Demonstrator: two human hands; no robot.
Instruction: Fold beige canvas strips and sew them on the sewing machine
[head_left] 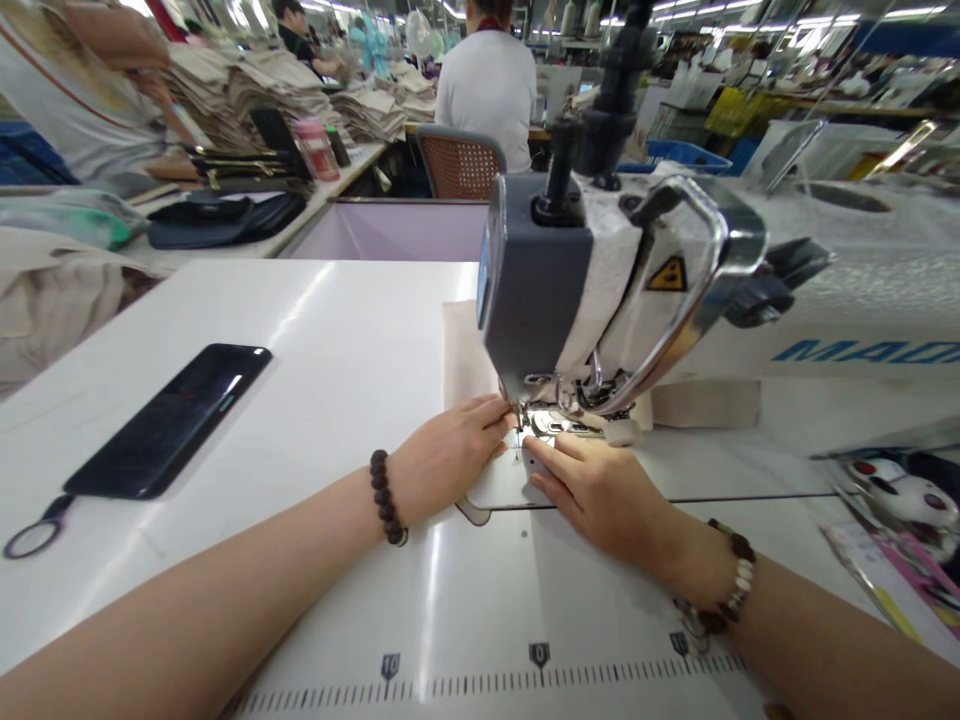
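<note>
In the head view, my left hand (454, 455) is at the left side of the presser foot (520, 418) of a sewing machine (536, 280). Its fingers are pressed together at the near edge of a beige fabric piece (465, 345), which lies flat behind them and runs partly under the machine head. What lies under the fingertips is mostly hidden. My right hand (600, 490) rests on the metal needle plate (502, 487) just right of the needle, fingers stretched out and holding nothing visible. Both wrists wear bead bracelets.
A black phone (169, 425) with a ring strap lies at left on the white table (322, 590). Another beige strip (705, 404) sits under the machine arm. Small tools and a plush toy (904, 490) are at right. Stacked fabric (247, 95) and a seated person (486, 90) are ahead.
</note>
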